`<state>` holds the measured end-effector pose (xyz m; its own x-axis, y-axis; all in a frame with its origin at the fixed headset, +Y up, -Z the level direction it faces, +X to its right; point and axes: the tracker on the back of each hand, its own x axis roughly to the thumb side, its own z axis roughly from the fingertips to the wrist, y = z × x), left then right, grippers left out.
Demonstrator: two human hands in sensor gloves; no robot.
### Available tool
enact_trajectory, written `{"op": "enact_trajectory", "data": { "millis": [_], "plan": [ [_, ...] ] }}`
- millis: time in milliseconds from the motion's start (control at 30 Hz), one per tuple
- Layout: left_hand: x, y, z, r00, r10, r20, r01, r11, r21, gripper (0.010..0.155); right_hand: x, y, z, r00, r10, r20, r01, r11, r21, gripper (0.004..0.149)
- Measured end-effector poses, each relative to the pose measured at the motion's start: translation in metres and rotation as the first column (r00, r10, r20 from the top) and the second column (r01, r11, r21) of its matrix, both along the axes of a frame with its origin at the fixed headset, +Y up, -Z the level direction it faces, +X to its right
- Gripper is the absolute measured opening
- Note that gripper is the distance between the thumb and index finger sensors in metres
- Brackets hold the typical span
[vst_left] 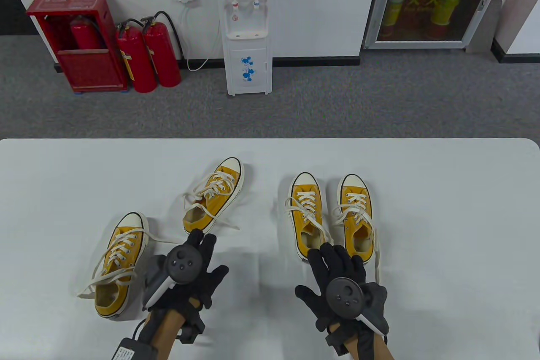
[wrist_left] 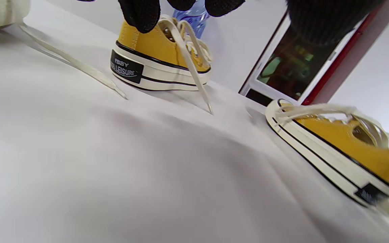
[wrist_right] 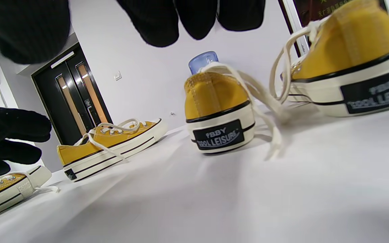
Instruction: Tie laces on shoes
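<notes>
Four yellow canvas low-top sneakers with loose cream laces sit on the white desk [vst_left: 443,208]: two left of centre [vst_left: 120,265] [vst_left: 215,195], a pair right of centre [vst_left: 306,214] [vst_left: 356,216]. Left hand [vst_left: 192,269] and right hand [vst_left: 337,284] hover at lower centre, fingers spread, holding nothing.

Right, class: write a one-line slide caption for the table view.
Two gloved hands, left hand and right hand, hover open over four yellow canvas sneakers with loose white laces on a white table.
</notes>
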<state>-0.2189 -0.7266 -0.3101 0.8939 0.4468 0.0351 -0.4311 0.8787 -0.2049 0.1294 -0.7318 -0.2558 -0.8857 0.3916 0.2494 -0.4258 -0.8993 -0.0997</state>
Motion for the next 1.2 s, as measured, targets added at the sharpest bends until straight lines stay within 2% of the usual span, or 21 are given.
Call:
{"op": "enact_trajectory", "data": {
  "millis": [67, 300, 467, 700, 1000, 1067, 1200],
  "plan": [
    [-0.008, 0.005, -0.008, 0.998, 0.015, -0.061, -0.015, 1.000, -0.001, 0.083, 0.000, 0.000, 0.000, 1.000, 0.004, 0.000, -0.004, 1.000, -0.002, 0.086],
    [-0.027, 0.010, -0.040, 0.973, -0.110, -0.202, 0.103, 0.994, -0.046, 0.079, 0.003, -0.003, -0.002, 1.000, -0.004, 0.008, 0.004, 0.999, -0.036, 0.086],
    [-0.023, 0.002, -0.059, 0.951, -0.223, -0.214, 0.211, 0.975, -0.074, 0.074, 0.004, -0.005, -0.003, 1.000, -0.004, 0.013, 0.005, 0.999, -0.054, 0.086],
    [-0.023, -0.020, -0.080, 0.931, -0.276, -0.238, 0.252, 0.959, -0.129, 0.067, 0.003, -0.010, -0.006, 1.000, 0.005, 0.004, -0.004, 0.996, -0.094, 0.085],
    [-0.022, -0.027, -0.088, 0.941, -0.211, -0.264, 0.179, 0.974, -0.141, 0.051, 0.001, -0.012, -0.006, 1.000, 0.018, -0.015, -0.020, 0.994, -0.105, 0.085],
    [-0.021, -0.028, -0.088, 0.938, -0.230, -0.259, 0.198, 0.969, -0.147, 0.050, 0.001, -0.012, -0.006, 1.000, 0.016, -0.018, -0.018, 0.994, -0.103, 0.084],
    [-0.017, -0.025, -0.088, 0.915, -0.282, -0.290, 0.270, 0.959, -0.080, 0.041, 0.000, -0.013, -0.007, 1.000, 0.018, -0.018, -0.020, 0.995, -0.101, 0.084]
  ]
}}
